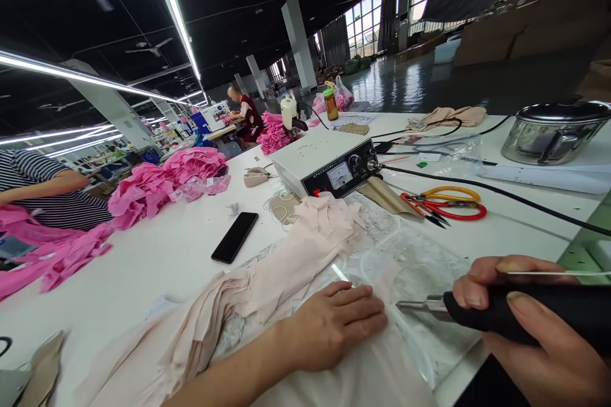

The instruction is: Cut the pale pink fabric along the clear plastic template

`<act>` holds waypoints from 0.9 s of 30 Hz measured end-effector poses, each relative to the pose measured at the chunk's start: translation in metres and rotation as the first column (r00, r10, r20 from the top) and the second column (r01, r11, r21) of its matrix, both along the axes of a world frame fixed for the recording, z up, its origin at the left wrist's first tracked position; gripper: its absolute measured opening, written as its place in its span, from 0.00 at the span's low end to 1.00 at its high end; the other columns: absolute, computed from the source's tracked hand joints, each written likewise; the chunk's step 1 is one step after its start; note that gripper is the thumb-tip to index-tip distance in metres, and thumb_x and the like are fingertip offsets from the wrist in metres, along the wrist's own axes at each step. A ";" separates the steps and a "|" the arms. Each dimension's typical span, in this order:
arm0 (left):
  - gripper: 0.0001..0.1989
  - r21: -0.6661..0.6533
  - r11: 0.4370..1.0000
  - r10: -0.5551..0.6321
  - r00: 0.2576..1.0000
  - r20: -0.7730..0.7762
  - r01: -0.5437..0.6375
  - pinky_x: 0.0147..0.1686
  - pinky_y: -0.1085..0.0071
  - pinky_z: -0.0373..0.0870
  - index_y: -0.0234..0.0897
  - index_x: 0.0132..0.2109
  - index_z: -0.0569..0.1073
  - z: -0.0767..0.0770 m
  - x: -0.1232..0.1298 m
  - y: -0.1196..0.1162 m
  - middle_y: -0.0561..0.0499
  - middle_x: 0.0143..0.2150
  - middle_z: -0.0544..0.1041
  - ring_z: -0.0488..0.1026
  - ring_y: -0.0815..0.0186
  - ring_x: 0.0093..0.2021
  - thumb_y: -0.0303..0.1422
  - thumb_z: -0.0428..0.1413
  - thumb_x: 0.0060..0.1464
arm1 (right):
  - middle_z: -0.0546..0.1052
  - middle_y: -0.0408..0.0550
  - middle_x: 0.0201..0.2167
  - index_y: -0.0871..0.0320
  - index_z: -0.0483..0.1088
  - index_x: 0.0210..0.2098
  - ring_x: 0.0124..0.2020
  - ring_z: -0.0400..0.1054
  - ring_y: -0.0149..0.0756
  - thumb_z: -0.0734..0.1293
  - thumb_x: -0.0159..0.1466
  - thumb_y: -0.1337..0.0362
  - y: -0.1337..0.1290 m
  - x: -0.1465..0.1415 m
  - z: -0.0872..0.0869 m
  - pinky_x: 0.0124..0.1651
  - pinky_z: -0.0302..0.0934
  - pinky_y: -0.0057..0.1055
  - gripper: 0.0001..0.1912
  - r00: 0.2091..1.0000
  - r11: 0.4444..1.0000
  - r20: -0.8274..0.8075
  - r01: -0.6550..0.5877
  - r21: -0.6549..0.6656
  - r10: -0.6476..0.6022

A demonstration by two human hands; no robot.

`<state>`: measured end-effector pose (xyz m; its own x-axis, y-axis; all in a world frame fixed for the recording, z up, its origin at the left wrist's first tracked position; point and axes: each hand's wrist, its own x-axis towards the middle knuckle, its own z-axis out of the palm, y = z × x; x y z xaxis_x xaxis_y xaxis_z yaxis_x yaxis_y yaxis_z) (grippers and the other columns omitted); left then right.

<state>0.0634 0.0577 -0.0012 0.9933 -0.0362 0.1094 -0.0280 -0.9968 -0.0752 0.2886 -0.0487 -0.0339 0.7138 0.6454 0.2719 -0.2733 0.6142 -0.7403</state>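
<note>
Now my left hand [334, 324] lies flat and open on one fabric piece [305, 254]. My right hand [534, 331] grips one cutter [501, 311]; two scissors [446, 203] lie beyond

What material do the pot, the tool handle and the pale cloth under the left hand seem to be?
Pot: probably stainless steel, shiny with reflections. Tool handle in the right hand: matte black, likely plastic or rubber. Cloth under the left hand: thin, soft pale-pink fabric, lying in folds.
</note>
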 end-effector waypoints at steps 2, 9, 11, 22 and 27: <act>0.18 -0.012 1.000 -0.007 1.000 0.014 0.007 0.63 0.66 0.56 0.32 0.59 0.64 -0.001 0.000 0.000 0.48 0.62 0.67 0.58 0.64 0.66 0.28 0.42 0.65 | 0.61 0.45 0.35 0.50 0.66 0.41 0.28 0.59 0.36 0.66 0.55 0.69 -0.006 0.000 -0.010 0.35 0.68 0.36 0.14 0.998 0.999 -0.054 -0.041 0.018 0.042; 0.18 -0.027 1.000 -0.005 0.998 0.063 0.006 0.64 0.66 0.52 0.31 0.58 0.65 -0.003 -0.001 0.000 0.50 0.62 0.68 0.58 0.62 0.65 0.28 0.41 0.65 | 0.59 0.47 0.35 0.53 0.64 0.42 0.27 0.57 0.37 0.68 0.57 0.64 -0.011 -0.008 -0.010 0.33 0.68 0.34 0.14 0.996 0.998 -0.070 -0.058 0.005 0.058; 0.18 -0.022 1.000 -0.004 0.999 0.051 0.005 0.64 0.66 0.53 0.31 0.59 0.64 -0.004 -0.001 0.000 0.49 0.62 0.67 0.58 0.63 0.66 0.27 0.42 0.65 | 0.59 0.47 0.35 0.53 0.65 0.42 0.27 0.56 0.35 0.69 0.57 0.64 -0.011 -0.010 -0.007 0.33 0.69 0.32 0.14 0.996 0.999 -0.081 -0.037 0.010 0.037; 0.18 -0.007 1.000 -0.026 1.000 0.000 0.026 0.64 0.65 0.54 0.31 0.60 0.64 0.001 0.001 -0.001 0.48 0.64 0.65 0.57 0.63 0.66 0.29 0.42 0.66 | 0.60 0.48 0.36 0.52 0.65 0.42 0.28 0.57 0.37 0.69 0.57 0.63 -0.014 -0.004 -0.019 0.33 0.69 0.34 0.14 0.991 0.996 -0.095 -0.092 -0.007 0.091; 0.16 0.015 0.999 -0.041 0.999 0.030 0.040 0.64 0.65 0.55 0.31 0.56 0.67 0.002 0.001 0.000 0.47 0.60 0.69 0.60 0.63 0.64 0.28 0.42 0.66 | 0.62 0.49 0.32 0.51 0.66 0.40 0.23 0.57 0.38 0.68 0.57 0.60 -0.011 -0.006 -0.012 0.26 0.67 0.40 0.12 1.000 0.999 0.007 -0.030 -0.034 0.031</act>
<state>0.0642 0.0575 0.0005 0.9873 -0.0780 0.1383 -0.0658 -0.9937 -0.0908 0.2822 -0.0600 -0.0456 0.6918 0.6757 0.2548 -0.2861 0.5804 -0.7625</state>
